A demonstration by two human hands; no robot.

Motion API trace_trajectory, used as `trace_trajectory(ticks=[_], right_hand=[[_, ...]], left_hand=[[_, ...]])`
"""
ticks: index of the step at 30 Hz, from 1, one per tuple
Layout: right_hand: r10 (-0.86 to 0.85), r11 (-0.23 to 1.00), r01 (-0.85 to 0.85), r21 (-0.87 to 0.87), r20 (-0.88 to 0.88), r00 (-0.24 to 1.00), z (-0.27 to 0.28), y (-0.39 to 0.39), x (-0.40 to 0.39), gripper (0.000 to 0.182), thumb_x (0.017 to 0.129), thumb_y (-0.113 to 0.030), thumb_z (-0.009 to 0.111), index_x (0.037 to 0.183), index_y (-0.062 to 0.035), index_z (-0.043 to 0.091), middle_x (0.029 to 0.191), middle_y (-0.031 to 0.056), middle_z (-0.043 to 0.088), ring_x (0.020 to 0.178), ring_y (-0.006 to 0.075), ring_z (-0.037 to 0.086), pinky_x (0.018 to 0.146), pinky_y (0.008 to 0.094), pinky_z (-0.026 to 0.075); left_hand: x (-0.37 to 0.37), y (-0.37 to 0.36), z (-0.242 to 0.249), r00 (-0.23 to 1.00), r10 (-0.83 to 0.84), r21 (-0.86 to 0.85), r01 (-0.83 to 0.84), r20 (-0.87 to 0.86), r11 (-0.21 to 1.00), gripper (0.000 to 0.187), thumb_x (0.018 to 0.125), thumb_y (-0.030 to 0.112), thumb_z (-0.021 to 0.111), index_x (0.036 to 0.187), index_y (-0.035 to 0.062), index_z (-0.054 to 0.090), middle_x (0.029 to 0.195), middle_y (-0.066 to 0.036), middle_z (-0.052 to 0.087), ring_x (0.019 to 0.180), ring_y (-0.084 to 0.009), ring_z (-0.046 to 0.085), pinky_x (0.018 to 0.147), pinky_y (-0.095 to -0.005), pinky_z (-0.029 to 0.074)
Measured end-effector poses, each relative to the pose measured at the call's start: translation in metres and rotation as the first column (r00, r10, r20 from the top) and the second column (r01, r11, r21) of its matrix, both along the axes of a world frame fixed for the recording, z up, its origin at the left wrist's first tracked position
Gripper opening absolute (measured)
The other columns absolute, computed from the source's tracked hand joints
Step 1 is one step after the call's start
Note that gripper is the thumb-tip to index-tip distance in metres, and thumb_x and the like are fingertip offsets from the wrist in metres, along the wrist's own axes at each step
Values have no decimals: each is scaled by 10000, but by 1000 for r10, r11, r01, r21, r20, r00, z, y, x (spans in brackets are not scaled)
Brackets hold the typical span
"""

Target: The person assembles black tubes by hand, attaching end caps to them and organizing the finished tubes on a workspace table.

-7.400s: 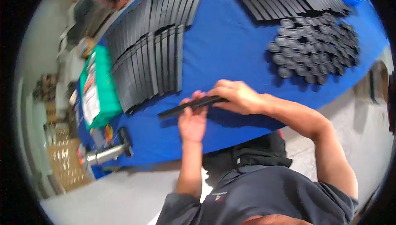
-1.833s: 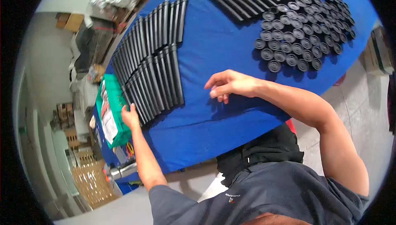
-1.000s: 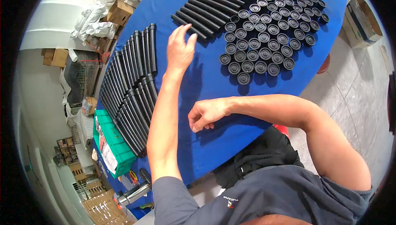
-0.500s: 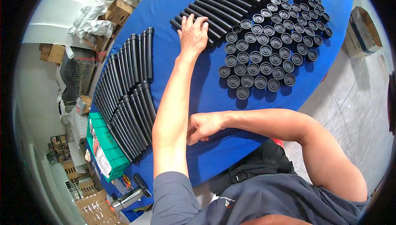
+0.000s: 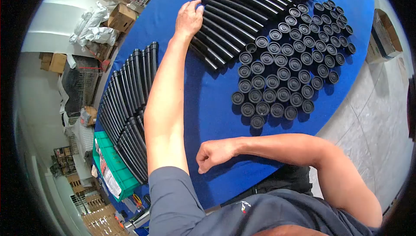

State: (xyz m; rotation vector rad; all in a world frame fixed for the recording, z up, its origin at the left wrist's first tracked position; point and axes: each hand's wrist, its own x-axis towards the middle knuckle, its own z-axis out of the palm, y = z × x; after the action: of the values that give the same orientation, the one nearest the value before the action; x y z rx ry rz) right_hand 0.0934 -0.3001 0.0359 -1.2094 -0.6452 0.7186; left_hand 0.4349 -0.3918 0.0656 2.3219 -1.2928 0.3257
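My left hand (image 5: 189, 18) reaches far across the table, fingers stretched out at the near-left ends of a row of black tubes (image 5: 234, 21). The fingertips seem to touch the tube ends; I see nothing gripped. My right hand (image 5: 212, 154) is a loose fist on the blue cloth, close to my body, with no object showing in it. Beyond it stand many round black caps (image 5: 283, 72) in a cluster, ringed faces up. A second batch of black tubes (image 5: 125, 93) lies to the left of my left forearm, partly hidden by it.
The blue tablecloth (image 5: 208, 106) covers a long table. A green crate (image 5: 113, 166) with paper in it stands at the left edge. Nearby lies a silver and black tool (image 5: 138, 221), partly hidden. On the right floor is an open cardboard box (image 5: 383, 37).
My left hand has moved farther out, toward the left ends of the far tubes. The view has shifted, so tubes and caps appear lower. My right hand stays closed near my body.
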Motion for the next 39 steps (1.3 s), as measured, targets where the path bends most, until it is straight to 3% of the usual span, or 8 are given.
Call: trace_trajectory(ticks=[5,8,9,13,16,23,32,39], right_hand=[[35,993,-24,119,-93,995,-3,-1,5,285,857,-266,716,795,11,742,724,73,708,688,134,620,661,332,475],[31,997,-26,69,-70,997,1,-5,7,288,853,-262,718,788,17,735,716,82,702,691,136,615,658,339,472],[15,993,-2,119,-110,994,0,-4,6,288,852,-255,717,792,26,729,712,98,697,685,136,608,647,348,464],[-40,972,70,222,-137,990,-18,12,1,305,851,-248,716,791,50,710,655,104,655,640,150,578,620,367,447],[-56,962,93,258,-150,987,-20,16,0,317,845,-255,718,782,55,700,633,102,634,629,148,559,612,376,439],[-52,956,92,277,-146,988,-28,22,0,320,836,-259,715,757,49,682,621,108,621,615,148,530,611,386,428],[-66,975,85,207,-98,993,-23,16,1,326,855,-273,712,751,33,673,605,103,591,607,155,505,606,395,416],[-98,976,114,186,-96,991,-19,12,2,339,857,-274,715,736,36,651,589,96,560,597,158,486,595,398,402]], left_hand=[[58,-46,-8,998,-52,22,51,41,998,396,991,300,494,1310,103,624,1317,-177,629,1285,-338,542,1108,-435,412],[85,-71,-18,997,-42,75,46,-60,996,418,1009,319,456,1352,134,607,1376,-186,594,1346,-346,489,1152,-441,360],[92,-77,-24,999,-50,128,50,-5,990,445,1027,341,419,1398,158,582,1437,-194,544,1404,-360,422,1199,-472,278],[105,-94,-47,999,-41,198,38,14,980,457,1038,355,398,1424,174,563,1469,-209,509,1440,-366,374,1223,-517,203],[103,-97,-52,1000,-19,183,23,-25,983,457,1036,352,399,1425,174,561,1460,-208,518,1438,-363,378,1224,-506,206],[101,-93,-52,999,31,114,-35,38,993,381,1011,329,480,1333,197,633,1345,-141,609,1309,-332,517,1109,-420,407],[101,-82,-49,987,-44,49,36,157,998,382,1014,328,493,1363,236,618,1406,-150,573,1346,-338,486,1135,-425,385],[110,-77,-51,998,-60,194,59,-1,979,468,960,220,478,1413,284,579,1446,-137,547,1369,-325,471,1155,-417,367]])
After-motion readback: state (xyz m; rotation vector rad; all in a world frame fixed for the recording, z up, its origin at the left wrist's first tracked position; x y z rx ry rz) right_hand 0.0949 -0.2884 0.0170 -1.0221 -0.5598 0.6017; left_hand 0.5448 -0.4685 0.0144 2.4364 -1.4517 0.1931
